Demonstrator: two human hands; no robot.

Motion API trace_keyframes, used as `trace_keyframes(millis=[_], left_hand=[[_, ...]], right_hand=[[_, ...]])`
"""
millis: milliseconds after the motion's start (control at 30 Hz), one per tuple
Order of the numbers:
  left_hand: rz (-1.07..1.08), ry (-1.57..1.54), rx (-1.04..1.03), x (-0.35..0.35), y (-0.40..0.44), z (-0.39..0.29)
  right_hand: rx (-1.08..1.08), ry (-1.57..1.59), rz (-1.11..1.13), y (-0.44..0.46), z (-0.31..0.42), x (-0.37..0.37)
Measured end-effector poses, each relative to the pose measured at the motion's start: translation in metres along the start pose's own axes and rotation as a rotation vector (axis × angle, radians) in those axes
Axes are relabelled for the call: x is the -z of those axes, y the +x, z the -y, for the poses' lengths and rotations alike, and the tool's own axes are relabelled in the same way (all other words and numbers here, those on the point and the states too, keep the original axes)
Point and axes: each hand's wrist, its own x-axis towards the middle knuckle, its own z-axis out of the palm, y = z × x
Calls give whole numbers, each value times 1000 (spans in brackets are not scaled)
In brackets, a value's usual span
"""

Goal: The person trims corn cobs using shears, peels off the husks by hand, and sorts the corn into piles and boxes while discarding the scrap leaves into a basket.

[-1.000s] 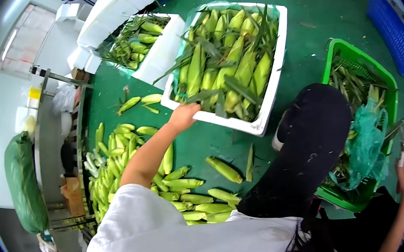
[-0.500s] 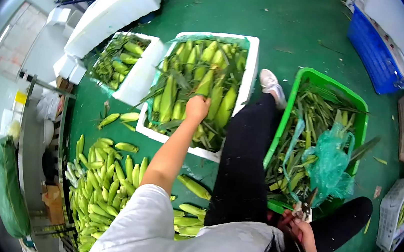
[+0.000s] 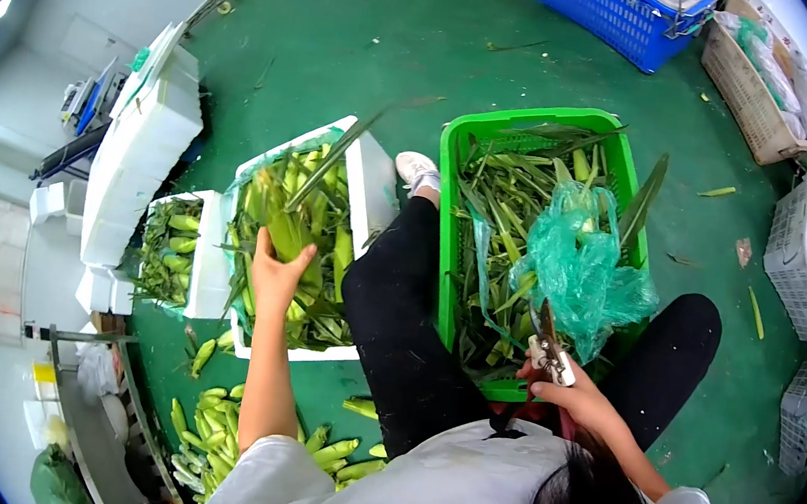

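My left hand (image 3: pixel 277 277) is wrapped round a leafy ear of corn (image 3: pixel 278 222), slightly blurred, just above a white foam box (image 3: pixel 371 172). Long green husk leaves stick up from this ear. More unpeeled ears fill the box beneath it. In my right hand (image 3: pixel 575 394), close to my body, is a pair of pruning shears (image 3: pixel 551 351) with the blades pointing up and away. The shears are at the near rim of a green crate (image 3: pixel 443 217), which holds stripped husks and a crumpled teal plastic bag (image 3: pixel 579 258).
A heap of trimmed corn (image 3: pixel 220 431) lies on the floor at lower left. A second foam box (image 3: pixel 211 264) stands farther left, near a metal rack (image 3: pixel 115 428). Blue crate (image 3: pixel 604 15), beige crate (image 3: pixel 746 88) and grey crate (image 3: pixel 796 255) line the right side.
The view has swung right. My left hand has lifted the ear of corn from among the others. The shears in my right hand are now more fully in sight.
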Motion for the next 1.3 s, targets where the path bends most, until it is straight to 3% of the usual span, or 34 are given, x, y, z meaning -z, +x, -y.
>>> trace_keyframes(millis=[100,167,200,233,300,367,400,500,600,633,733,800,867,1000,1067,1133,1200,1300], left_hand=[[178,47,4,-12,-6,-105],[361,-95,316,-50,-36,-140],[513,-336,369,-78,-52,-138],[595,-359,298,-107,-67,-127],[686,-575,373,-146,-101,-133],[711,-242,255,-163,-121,-139],[735,6,173,-165,-128,-154],[580,322,-189,-168,-149,-168],[746,419,-230,-160,-142,-176],[772,293,-307,-158,-138,-165],[1123,-78,-40,-152,-119,-157],[1192,-125,72,-154,-108,-148],[1221,-216,281,-159,-101,-135],[801,-789,681,-168,-89,-101],[539,-959,582,-183,-86,-120],[241,-1028,518,-206,-86,-126],[135,-1092,510,-216,-87,-136],[60,-1136,508,-224,-105,-150]], right_hand=[[132,-384,2,8,10,-1],[336,-696,-61,9,19,-15],[438,-850,-111,10,23,-21],[484,-937,-156,11,26,-24],[473,-996,-303,11,28,-22],[452,-1047,-440,15,19,-2],[454,-1031,-456,14,19,8],[353,-900,-355,8,27,35],[397,-862,-135,7,37,55],[436,-925,-86,9,41,61],[423,-821,19,15,37,67],[121,-596,33,14,31,66],[76,-304,3,7,22,62],[-32,61,-18,-33,33,41],[157,-30,3,-34,10,29],[126,-245,-52,-31,-6,26],[49,-228,-163,-22,-21,27],[141,-409,-345,4,-24,32]])
